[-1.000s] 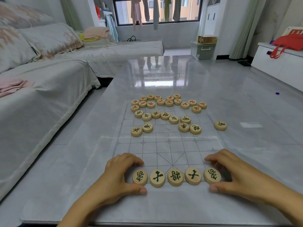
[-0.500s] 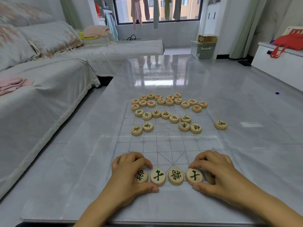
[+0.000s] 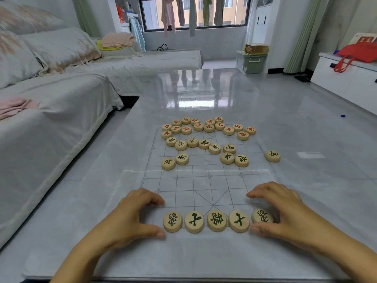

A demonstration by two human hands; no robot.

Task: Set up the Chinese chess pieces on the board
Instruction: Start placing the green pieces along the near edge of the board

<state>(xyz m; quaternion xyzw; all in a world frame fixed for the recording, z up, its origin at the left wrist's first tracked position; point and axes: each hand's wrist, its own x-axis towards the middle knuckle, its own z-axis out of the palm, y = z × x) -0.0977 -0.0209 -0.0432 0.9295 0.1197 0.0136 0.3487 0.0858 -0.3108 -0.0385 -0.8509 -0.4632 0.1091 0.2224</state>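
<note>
A clear plastic board (image 3: 208, 180) with a printed grid lies on the glossy table. Five green-lettered wooden pieces (image 3: 216, 220) stand in a row on its near edge. My left hand (image 3: 130, 217) curls just left of the row, thumb beside the leftmost piece (image 3: 172, 221), holding nothing. My right hand (image 3: 285, 215) cups the right end; the rightmost piece (image 3: 261, 216) lies against it between thumb and fingers, not pinched. More green pieces (image 3: 204, 149) are scattered mid-board, and red-lettered pieces (image 3: 208, 126) cluster at the far edge.
One green piece (image 3: 272, 156) sits off the board to the right. A covered sofa (image 3: 51, 111) runs along the left of the table (image 3: 306, 180). A white cabinet with a red bag (image 3: 359, 54) stands at the far right.
Half a second ago both hands were pressed inward over the ends of the row; now they have spread apart, uncovering both end pieces. The row has stayed on the near edge.
</note>
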